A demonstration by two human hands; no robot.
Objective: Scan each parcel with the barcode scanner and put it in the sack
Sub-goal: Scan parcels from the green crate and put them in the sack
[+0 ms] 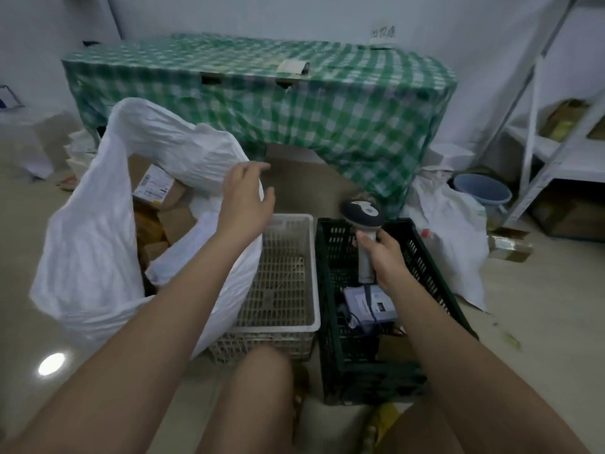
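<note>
White barcode scanner (pixel 363 234) in right hand's (pixel 384 257) curled grip; left hand (pixel 245 201) spread, empty.

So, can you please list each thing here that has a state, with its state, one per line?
Left hand: open, fingers relaxed, over the sack's rim.
Right hand: gripping the barcode scanner by its handle, held upright.
Sack: mouth open, cardboard parcels inside.
White crate: nothing visible in it.
Dark green crate: holds a pale wrapped parcel.
Blue bucket: upright on the floor.
</note>
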